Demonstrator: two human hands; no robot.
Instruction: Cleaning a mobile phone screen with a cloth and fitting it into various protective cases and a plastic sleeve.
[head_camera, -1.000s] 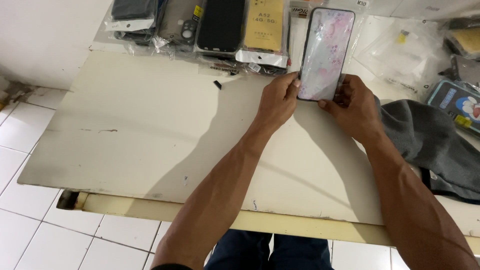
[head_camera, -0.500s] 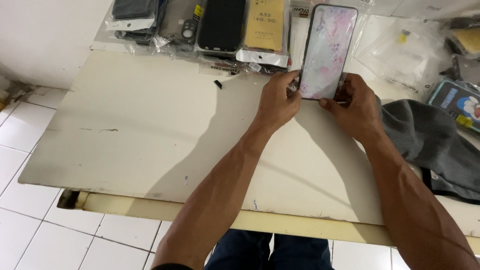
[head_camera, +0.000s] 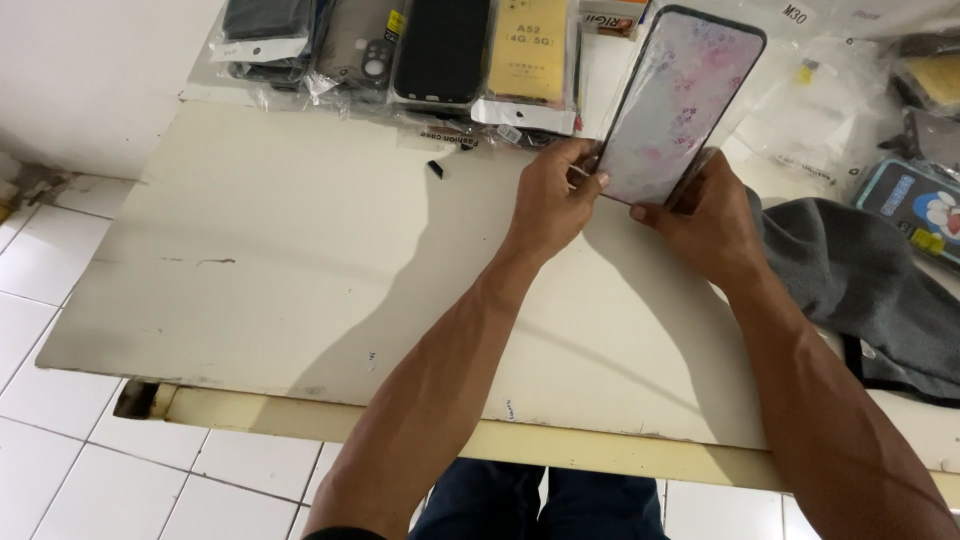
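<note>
Above table (head_camera: 280, 260), hands raised, gripping phone case (head_camera: 680, 100)

Phone case (head_camera: 682, 105) lower end: your left hand (head_camera: 553, 200) and right hand (head_camera: 712, 220) cover it, so you cannot see how your fingertips sit on it.
Packaged cases (head_camera: 440, 50) at the far edge: their tops are cut off by the upper frame edge.
Grey cloth (head_camera: 870, 285): it runs out of the right frame edge.
Small black bit (head_camera: 436, 169) on the table (head_camera: 260, 270): too small to tell what it is.
Your forearms: cut off at the bottom edge.
</note>
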